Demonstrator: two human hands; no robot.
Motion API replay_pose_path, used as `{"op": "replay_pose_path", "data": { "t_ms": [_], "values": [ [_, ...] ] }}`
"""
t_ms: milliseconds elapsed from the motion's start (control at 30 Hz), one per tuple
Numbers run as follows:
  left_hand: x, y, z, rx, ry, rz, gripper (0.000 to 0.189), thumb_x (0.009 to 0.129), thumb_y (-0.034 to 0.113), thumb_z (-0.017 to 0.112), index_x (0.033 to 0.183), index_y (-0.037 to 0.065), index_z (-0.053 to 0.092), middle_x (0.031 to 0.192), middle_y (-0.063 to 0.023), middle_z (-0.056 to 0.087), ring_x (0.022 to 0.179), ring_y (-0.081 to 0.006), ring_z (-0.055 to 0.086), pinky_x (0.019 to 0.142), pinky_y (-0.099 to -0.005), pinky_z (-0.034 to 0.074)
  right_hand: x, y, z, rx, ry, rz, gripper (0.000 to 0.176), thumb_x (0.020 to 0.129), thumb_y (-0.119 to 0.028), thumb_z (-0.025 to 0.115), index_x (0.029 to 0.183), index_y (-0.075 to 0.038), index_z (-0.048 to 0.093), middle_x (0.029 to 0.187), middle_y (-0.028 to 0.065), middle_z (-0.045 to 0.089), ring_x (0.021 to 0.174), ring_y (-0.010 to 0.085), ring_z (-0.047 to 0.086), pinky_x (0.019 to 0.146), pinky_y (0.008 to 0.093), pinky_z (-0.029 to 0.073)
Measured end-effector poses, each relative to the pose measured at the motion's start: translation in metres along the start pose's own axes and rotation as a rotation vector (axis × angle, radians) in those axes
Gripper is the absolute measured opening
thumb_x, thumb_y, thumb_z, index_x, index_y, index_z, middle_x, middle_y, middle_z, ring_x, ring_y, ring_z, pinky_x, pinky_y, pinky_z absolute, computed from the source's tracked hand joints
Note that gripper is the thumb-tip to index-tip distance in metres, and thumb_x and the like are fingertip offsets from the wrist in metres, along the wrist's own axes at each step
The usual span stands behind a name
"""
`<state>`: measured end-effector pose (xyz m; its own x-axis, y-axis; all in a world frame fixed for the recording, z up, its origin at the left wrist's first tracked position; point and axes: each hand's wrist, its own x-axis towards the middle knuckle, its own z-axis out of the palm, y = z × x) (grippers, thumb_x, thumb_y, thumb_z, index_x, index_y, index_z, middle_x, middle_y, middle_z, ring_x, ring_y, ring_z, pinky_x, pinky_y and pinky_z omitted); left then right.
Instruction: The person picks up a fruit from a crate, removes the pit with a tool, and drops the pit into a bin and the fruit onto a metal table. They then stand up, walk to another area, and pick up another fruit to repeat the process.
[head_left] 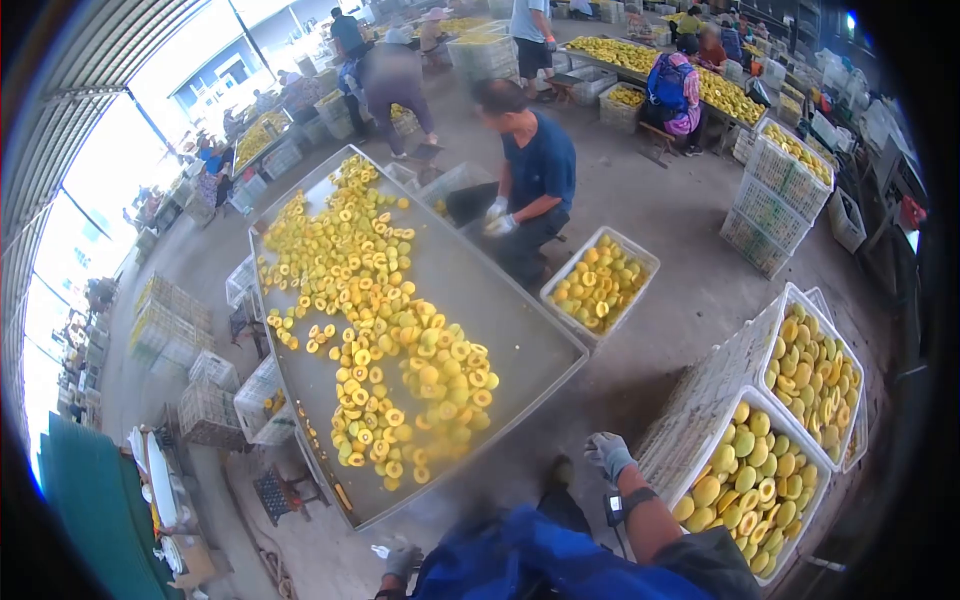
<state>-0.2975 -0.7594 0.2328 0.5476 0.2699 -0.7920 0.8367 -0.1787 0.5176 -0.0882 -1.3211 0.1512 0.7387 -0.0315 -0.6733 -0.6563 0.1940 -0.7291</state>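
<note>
My right hand [608, 455], in a grey glove, hangs beside the stacked white crates with its fingers loosely apart and nothing in them. Low in view, near the table's front corner, my left hand [402, 562] is gloved too. Its fingers look curled, and a small pale thing [380, 551] shows at their tips; I cannot tell what it is. Ahead stands a metal-topped table [500, 300] with a raised rim, spread with halved yellow fruit [365, 330]. To my right, a crate of yellow-green fruit [745, 480] tops a stack, next to another full crate [815, 375].
Across the table a person [535, 170] in white gloves sits low beside a crate of cut fruit [600, 285]. Several crates [210, 410] and a small stool [275, 495] stand left of the table. Farther back, people work at long fruit-covered tables [630, 58]. More crates [775, 200] are stacked at right.
</note>
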Motion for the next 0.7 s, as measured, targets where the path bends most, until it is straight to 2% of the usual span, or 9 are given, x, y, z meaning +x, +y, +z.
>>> {"op": "replay_pose_path", "data": {
  "t_ms": [100,167,233,400,500,533,600,667,700],
  "values": [
    [-0.001,0.018,0.011,0.076,-0.001,0.154,0.033,0.094,0.033,0.061,0.105,0.004,0.069,0.091,-0.0094,0.071,0.074,-0.0247,0.068,0.062,-0.0377,0.052,0.048,0.069,-0.034,-0.098,0.010,-0.040,0.015,0.099,-0.019,0.055,0.103,-0.009,0.066,0.088,0.0073,0.070,0.070,0.0226,0.068,0.062,0.0377,0.056],
    [0.008,0.022,0.018,0.004,-0.030,0.147,0.033,0.093,0.034,0.063,0.106,0.004,0.069,0.093,-0.0092,0.072,0.076,-0.0224,0.069,0.063,-0.0362,0.053,0.133,0.223,-0.093,-0.599,-0.047,-0.584,0.016,0.099,-0.019,0.054,0.104,-0.009,0.066,0.088,0.0077,0.070,0.070,0.0237,0.069,0.063,0.0401,0.057],
    [0.007,0.055,0.027,-0.121,0.030,0.017,0.035,0.093,0.036,0.064,0.107,0.004,0.070,0.096,-0.0087,0.072,0.079,-0.0200,0.069,0.065,-0.0338,0.053,0.111,0.245,-0.094,-0.667,-0.064,-0.550,0.017,0.099,-0.020,0.055,0.105,-0.009,0.066,0.091,0.0085,0.070,0.072,0.0262,0.069,0.065,0.0429,0.057],
    [0.033,0.057,0.020,-0.069,-0.157,0.102,0.034,0.094,0.035,0.064,0.108,0.005,0.071,0.096,-0.0058,0.073,0.082,-0.0170,0.068,0.068,-0.0314,0.053,0.000,0.300,-0.083,-0.642,-0.032,-0.335,0.020,0.098,-0.023,0.054,0.108,-0.009,0.065,0.100,0.0092,0.072,0.077,0.0289,0.070,0.067,0.0473,0.056],
    [0.038,0.056,0.009,0.000,-0.262,0.110,0.032,0.095,0.034,0.063,0.108,0.005,0.071,0.095,-0.0056,0.072,0.081,-0.0164,0.067,0.068,-0.0313,0.052,-0.064,0.361,-0.094,-0.707,0.041,-0.411,0.022,0.099,-0.025,0.052,0.107,-0.009,0.065,0.099,0.0088,0.072,0.076,0.0284,0.069,0.067,0.0471,0.055],
    [0.038,0.048,0.001,0.027,-0.287,0.103,0.032,0.095,0.033,0.063,0.108,0.005,0.071,0.094,-0.0055,0.072,0.080,-0.0164,0.067,0.067,-0.0312,0.052,-0.075,0.405,-0.108,-0.697,0.067,-0.404,0.022,0.098,-0.026,0.052,0.106,-0.009,0.065,0.098,0.0085,0.072,0.075,0.0282,0.069,0.067,0.0466,0.055],
    [0.097,-0.021,-0.024,0.196,-0.281,0.401,0.032,0.096,0.032,0.062,0.110,0.005,0.071,0.092,-0.0053,0.071,0.078,-0.0163,0.066,0.066,-0.0316,0.052,-0.120,0.455,-0.092,-0.691,0.082,-0.263,0.022,0.098,-0.026,0.052,0.104,-0.010,0.065,0.094,0.0078,0.071,0.074,0.0273,0.069,0.066,0.0454,0.054],
    [0.096,-0.063,-0.045,0.211,-0.279,0.347,0.031,0.096,0.031,0.062,0.109,0.005,0.070,0.090,-0.0052,0.070,0.077,-0.0162,0.066,0.064,-0.0324,0.052,-0.171,0.480,-0.089,-0.692,0.033,-0.033,0.019,0.096,-0.025,0.054,0.102,-0.011,0.065,0.092,0.0060,0.071,0.075,0.0253,0.069,0.067,0.0436,0.054],
    [0.083,-0.053,-0.051,0.153,-0.265,0.165,0.030,0.096,0.031,0.063,0.108,0.005,0.070,0.089,-0.0052,0.070,0.076,-0.0162,0.066,0.063,-0.0329,0.052,-0.196,0.495,-0.085,-0.689,0.000,0.061,0.018,0.095,-0.024,0.056,0.102,-0.012,0.066,0.092,0.0047,0.070,0.077,0.0240,0.069,0.069,0.0426,0.054]
  ]
}}
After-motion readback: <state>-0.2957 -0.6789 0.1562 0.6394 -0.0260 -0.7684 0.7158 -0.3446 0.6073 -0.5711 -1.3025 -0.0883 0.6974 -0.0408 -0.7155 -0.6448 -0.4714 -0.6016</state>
